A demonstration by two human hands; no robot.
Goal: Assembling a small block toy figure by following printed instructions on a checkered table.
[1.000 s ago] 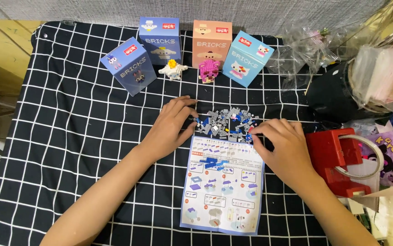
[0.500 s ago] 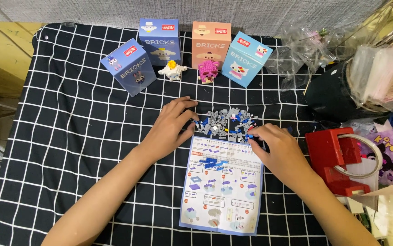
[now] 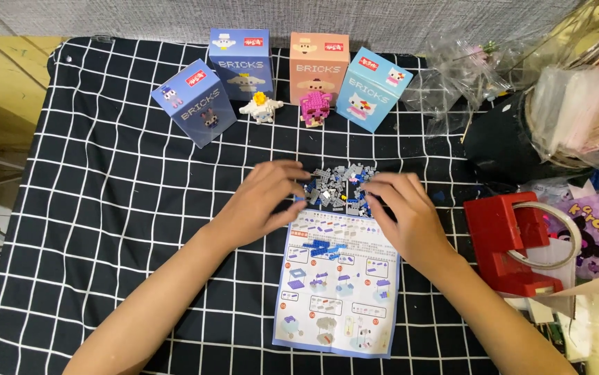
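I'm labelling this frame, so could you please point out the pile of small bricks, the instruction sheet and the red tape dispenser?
Pile of small bricks (image 3: 338, 186), head view, middle of the heap.
Instruction sheet (image 3: 338, 285), head view, centre of the page.
Red tape dispenser (image 3: 497, 229), head view, its red body.

Part of the small brick pile (image 3: 338, 186) under both hands' fingertips; single bricks too small to tell.

Open cloth (image 3: 105, 229) left; tape dispenser (image 3: 511, 239) right.
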